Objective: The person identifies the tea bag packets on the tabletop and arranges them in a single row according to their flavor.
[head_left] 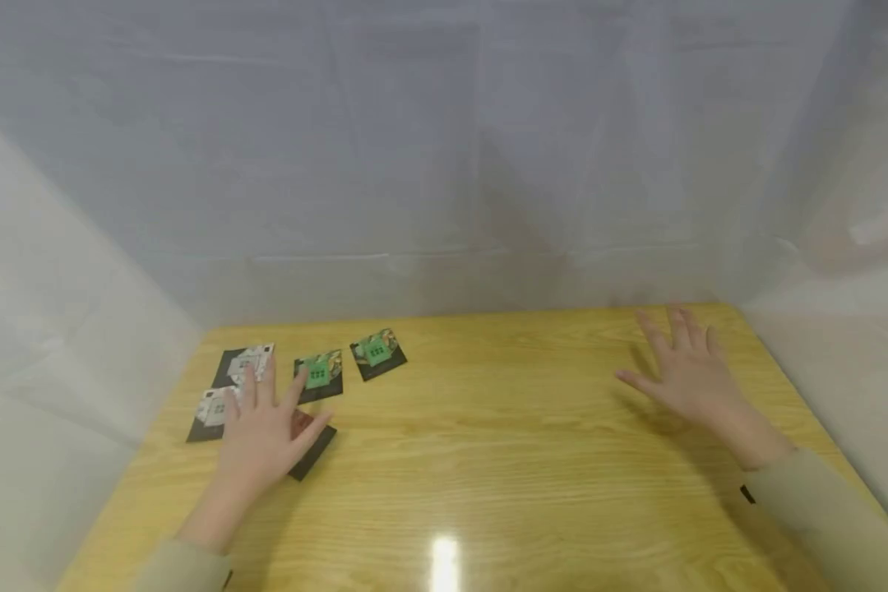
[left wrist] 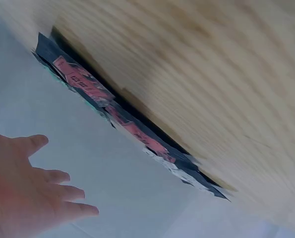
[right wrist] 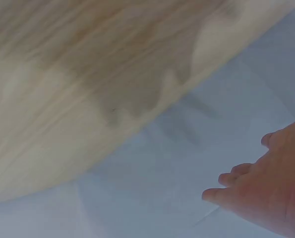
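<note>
My left hand (head_left: 259, 440) hovers with spread fingers over the left side of the table, holding nothing. Beneath and around it lie flat square packets, black with coloured labels. Two white-and-black packets (head_left: 246, 364) sit at the far left, one partly behind the fingers. A green-and-black packet (head_left: 318, 376) is just beyond the thumb side, and another green packet (head_left: 377, 351) lies farther right. A red-and-black packet (head_left: 312, 455) shows under the thumb; the left wrist view has two red packets (left wrist: 83, 79) side by side. Fingers spread, my right hand (head_left: 696, 382) is above the table's right side, also holding nothing.
The wooden table (head_left: 474, 444) has a light grain and a glare spot near its front. A pale sheet (head_left: 444, 164) hangs behind the table and along both sides. The right hand's shadow falls across the table and sheet in the right wrist view.
</note>
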`<state>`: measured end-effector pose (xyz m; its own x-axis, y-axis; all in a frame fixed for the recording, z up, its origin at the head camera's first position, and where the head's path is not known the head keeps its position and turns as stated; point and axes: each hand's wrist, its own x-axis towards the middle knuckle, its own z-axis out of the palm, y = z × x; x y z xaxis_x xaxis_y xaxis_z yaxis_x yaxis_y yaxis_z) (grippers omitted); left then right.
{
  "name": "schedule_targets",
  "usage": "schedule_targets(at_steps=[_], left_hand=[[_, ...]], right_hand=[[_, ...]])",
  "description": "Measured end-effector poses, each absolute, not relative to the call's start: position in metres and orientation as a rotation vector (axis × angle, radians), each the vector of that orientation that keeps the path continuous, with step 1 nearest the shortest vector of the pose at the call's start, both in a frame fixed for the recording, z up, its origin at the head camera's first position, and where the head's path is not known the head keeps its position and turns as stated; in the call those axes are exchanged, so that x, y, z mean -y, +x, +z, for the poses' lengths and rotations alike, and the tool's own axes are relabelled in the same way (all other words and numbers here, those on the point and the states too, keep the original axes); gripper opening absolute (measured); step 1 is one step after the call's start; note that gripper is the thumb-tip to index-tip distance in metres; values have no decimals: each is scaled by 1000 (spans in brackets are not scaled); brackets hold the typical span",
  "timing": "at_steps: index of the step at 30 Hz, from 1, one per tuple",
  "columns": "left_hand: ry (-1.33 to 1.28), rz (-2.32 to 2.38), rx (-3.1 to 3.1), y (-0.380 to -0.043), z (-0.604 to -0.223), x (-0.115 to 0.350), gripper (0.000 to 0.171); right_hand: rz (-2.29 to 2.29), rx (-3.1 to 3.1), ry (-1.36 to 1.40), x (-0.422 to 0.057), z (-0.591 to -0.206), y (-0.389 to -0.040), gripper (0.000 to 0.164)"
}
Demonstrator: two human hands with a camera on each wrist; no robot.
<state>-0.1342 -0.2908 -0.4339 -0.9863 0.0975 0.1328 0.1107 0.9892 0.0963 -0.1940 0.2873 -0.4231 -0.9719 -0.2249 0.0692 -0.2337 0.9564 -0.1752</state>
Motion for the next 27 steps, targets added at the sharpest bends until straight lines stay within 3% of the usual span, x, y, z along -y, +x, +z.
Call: schedule_targets(at_steps=[9, 27], left_hand=[[-185, -187, 2970, -116, -439, 304, 78], [-258, -72, 3080, -83, -458, 302, 72]], right_hand=[[298, 3014, 514, -247, -411, -210, 97], [319, 2955, 723, -149, -410, -231, 99]])
